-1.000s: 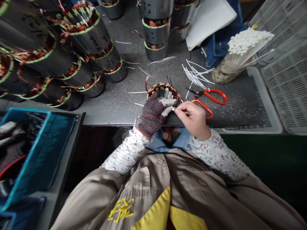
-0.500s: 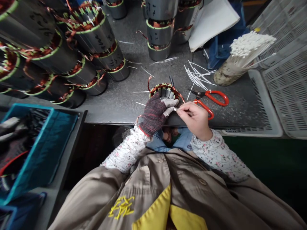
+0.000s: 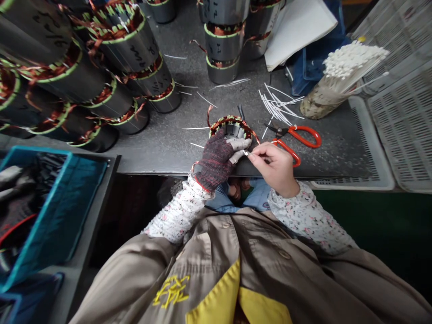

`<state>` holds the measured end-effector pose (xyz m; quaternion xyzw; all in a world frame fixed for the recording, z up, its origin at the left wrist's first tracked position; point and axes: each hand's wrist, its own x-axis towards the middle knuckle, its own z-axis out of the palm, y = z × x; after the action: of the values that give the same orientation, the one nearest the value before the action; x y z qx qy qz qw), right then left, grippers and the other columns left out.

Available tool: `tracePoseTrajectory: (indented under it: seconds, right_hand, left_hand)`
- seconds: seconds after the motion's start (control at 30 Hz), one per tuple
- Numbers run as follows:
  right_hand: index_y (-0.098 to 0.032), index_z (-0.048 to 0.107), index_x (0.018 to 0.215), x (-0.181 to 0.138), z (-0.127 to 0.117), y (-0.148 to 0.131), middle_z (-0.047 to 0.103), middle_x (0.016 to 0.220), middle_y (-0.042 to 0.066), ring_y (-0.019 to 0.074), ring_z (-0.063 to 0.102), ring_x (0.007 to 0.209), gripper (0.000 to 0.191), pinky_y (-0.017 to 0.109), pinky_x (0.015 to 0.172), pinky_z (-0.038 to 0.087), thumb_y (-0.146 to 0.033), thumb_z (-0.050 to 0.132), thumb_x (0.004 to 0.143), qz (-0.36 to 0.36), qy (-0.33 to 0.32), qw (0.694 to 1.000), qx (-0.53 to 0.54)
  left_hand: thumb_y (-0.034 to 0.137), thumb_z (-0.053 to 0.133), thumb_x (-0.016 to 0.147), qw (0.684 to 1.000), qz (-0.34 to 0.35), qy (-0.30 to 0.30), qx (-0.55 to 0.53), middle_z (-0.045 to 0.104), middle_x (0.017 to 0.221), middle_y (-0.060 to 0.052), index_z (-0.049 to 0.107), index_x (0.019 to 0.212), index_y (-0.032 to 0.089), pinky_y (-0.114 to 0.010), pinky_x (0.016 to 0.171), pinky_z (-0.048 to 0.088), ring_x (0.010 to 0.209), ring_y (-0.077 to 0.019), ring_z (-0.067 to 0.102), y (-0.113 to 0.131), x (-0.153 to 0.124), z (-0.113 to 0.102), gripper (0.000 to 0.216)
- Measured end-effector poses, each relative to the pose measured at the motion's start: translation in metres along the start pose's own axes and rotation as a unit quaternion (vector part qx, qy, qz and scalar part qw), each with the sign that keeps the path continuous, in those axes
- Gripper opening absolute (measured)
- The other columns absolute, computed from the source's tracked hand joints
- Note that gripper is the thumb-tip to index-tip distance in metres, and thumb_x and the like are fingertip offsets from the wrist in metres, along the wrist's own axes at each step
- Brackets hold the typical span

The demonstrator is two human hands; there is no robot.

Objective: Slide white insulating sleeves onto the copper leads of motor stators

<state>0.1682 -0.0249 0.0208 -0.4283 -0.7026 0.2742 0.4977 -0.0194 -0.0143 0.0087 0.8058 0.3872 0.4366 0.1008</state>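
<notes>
A motor stator (image 3: 232, 128) with copper windings and light green slot liners stands on the dark bench near its front edge. My left hand (image 3: 218, 157), in a dark knitted glove with pale fingertips, grips its near side and hides much of it. Close to the left fingertips, my bare right hand (image 3: 274, 165) pinches a small white cord end (image 3: 246, 153) between thumb and forefinger. How that cord runs under the fingers is hidden. Red-handled scissors (image 3: 305, 135) lie just beyond my right hand, blades pointing left.
Stacked stators (image 3: 135, 54) crowd the left, with another stack (image 3: 222, 49) at the back. Loose white strips (image 3: 278, 105) lie beside a holder (image 3: 317, 101) full of white-tipped sticks. A white perforated basket (image 3: 381, 166) is at right, a teal bin (image 3: 72, 202) at left.
Both hands keep nearly the same hold at the stator. The view has shifted very slightly; nothing has been taken up or let go.
</notes>
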Motion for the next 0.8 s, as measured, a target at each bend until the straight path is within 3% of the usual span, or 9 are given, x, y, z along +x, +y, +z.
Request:
tracePoseTrajectory:
  seconds: [0.3,0.43,0.57,0.7,0.8]
  right_hand:
    - [-0.022,0.059,0.069,0.005,0.011,0.011,0.06,0.066,-0.001,0.0125,0.05,0.057,0.017,0.029,0.06,0.044,-0.027,0.063,0.084,0.075,0.001,0.994,-0.084]
    - [-0.021,0.058,0.069,0.006,0.01,0.002,0.059,0.071,0.001,0.0131,0.051,0.061,0.024,0.029,0.06,0.04,-0.034,0.062,0.088,0.04,-0.055,0.986,-0.152]
    - [-0.02,0.06,0.069,0.006,0.002,-0.012,0.062,0.082,0.006,0.016,0.054,0.068,0.025,0.032,0.061,0.037,-0.029,0.056,0.092,0.014,-0.092,0.964,-0.25]
    - [-0.022,0.055,0.062,0.012,-0.033,-0.035,0.057,0.07,0.003,0.0162,0.054,0.067,0.035,0.033,0.063,0.041,-0.032,0.054,0.096,0.007,-0.137,0.989,-0.06]
    - [-0.023,0.055,0.062,0.021,-0.049,-0.044,0.055,0.064,0.0,0.015,0.052,0.064,0.036,0.032,0.062,0.041,-0.034,0.057,0.096,0.024,-0.092,0.995,0.033]
  left_hand:
    - [0.032,0.054,0.106,0.999,0.035,-0.02,-0.01,0.078,0.12,-0.001,0.065,0.126,0.031,-0.045,0.111,0.057,0.116,-0.0192,0.074,-0.004,0.001,-0.005,0.023]
    - [0.03,0.053,0.106,0.999,0.038,-0.022,-0.001,0.078,0.119,-0.002,0.067,0.121,0.028,-0.05,0.113,0.054,0.116,-0.0211,0.073,-0.005,0.0,-0.005,0.02]
    - [0.026,0.059,0.101,0.999,0.035,-0.012,0.019,0.077,0.119,-0.004,0.069,0.115,0.028,-0.054,0.109,0.055,0.116,-0.0236,0.072,-0.004,0.0,0.0,0.017]
    - [0.032,0.057,0.103,0.999,0.023,0.002,0.033,0.075,0.121,-0.006,0.069,0.112,0.028,-0.054,0.105,0.056,0.119,-0.0249,0.07,-0.002,0.002,0.005,0.016]
    - [0.039,0.057,0.105,1.0,0.015,0.01,0.017,0.077,0.112,-0.006,0.071,0.109,0.026,-0.052,0.1,0.058,0.112,-0.0235,0.072,-0.002,0.003,0.005,0.019]
